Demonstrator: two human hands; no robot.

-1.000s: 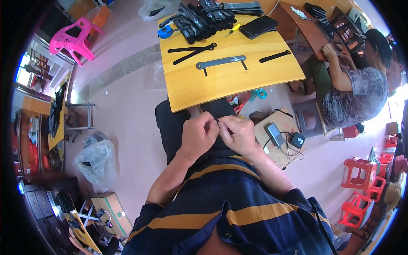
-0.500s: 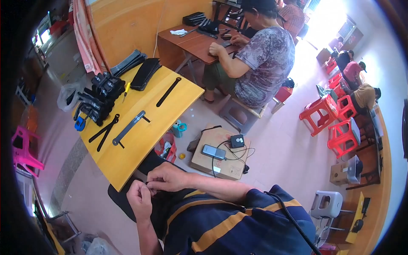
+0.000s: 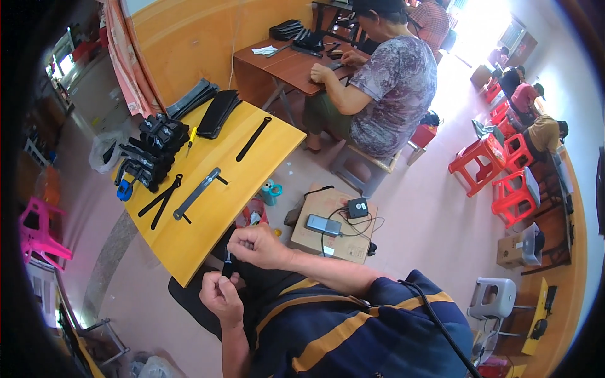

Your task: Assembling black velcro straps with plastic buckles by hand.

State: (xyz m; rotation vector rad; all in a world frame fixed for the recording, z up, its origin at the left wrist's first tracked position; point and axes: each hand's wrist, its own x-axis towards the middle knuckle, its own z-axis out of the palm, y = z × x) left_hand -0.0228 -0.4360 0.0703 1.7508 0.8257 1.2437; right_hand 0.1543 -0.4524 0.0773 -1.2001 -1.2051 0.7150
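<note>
Over my lap, close to the near corner of the yellow table point(image 3: 214, 246), my left hand point(image 3: 222, 299) pinches the lower end of a small dark strip point(image 3: 227, 267). My right hand point(image 3: 259, 247) is closed at the strip's upper end, just above the left. Much of the strip is hidden by my fingers. On the tabletop beside them lie a grey strap with black pins point(image 3: 196, 193), two crossed black straps point(image 3: 161, 201) and a single black strap point(image 3: 254, 139) farther back.
Bundled black straps point(image 3: 146, 154), a yellow-handled screwdriver point(image 3: 191, 140), a blue tape measure point(image 3: 125, 190) and stacked black strips point(image 3: 217, 113) occupy the table's far left. A cardboard box point(image 3: 302, 234) bears a phone point(image 3: 323, 225). Ahead, a person point(image 3: 394, 94) sits at a brown table point(image 3: 283, 69).
My hands have drawn apart, the right going up from the left, and the dark strip now shows between them. The whole view has shifted slightly.
</note>
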